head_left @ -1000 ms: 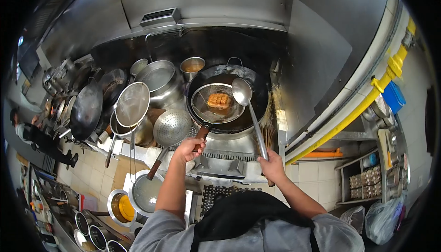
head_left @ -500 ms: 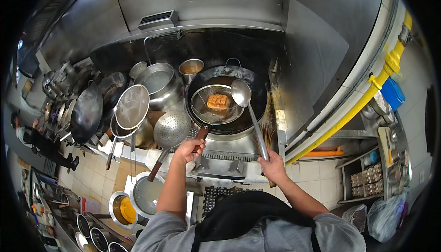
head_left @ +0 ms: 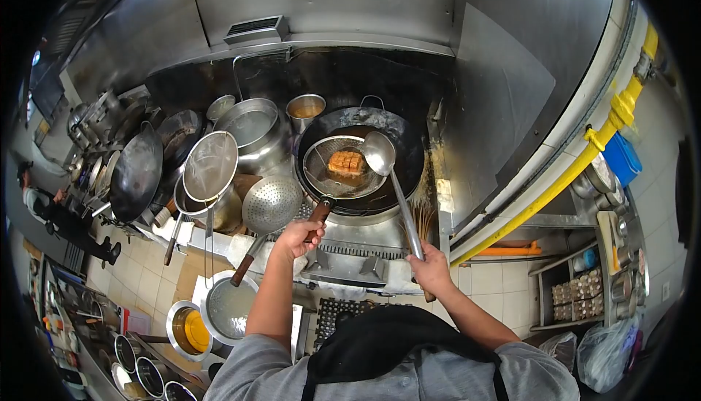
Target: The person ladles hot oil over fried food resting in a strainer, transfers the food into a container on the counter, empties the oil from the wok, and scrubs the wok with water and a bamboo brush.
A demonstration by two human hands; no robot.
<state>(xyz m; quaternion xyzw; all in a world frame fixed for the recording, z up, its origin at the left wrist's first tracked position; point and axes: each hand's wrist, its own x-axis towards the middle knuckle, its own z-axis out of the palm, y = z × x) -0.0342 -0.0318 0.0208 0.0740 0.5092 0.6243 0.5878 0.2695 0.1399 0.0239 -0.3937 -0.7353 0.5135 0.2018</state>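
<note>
The browned, scored block of food (head_left: pixel 345 162) sits in your mesh strainer (head_left: pixel 319 174), within the rim of the big dark wok (head_left: pixel 410 134). Your left hand (head_left: pixel 301 239) is curled closed around the strainer's wooden handle. Your right hand (head_left: pixel 432 266) is closed on the ladle (head_left: pixel 401 200), whose bowl is just beside the food, at the strainer's right edge. Left of the wok you have a perforated skimmer (head_left: pixel 272 205); behind that, a small metal pot (head_left: pixel 305 107) holds brownish liquid. Farther left, a person (head_left: pixel 64 218) stands in dark clothing.
</note>
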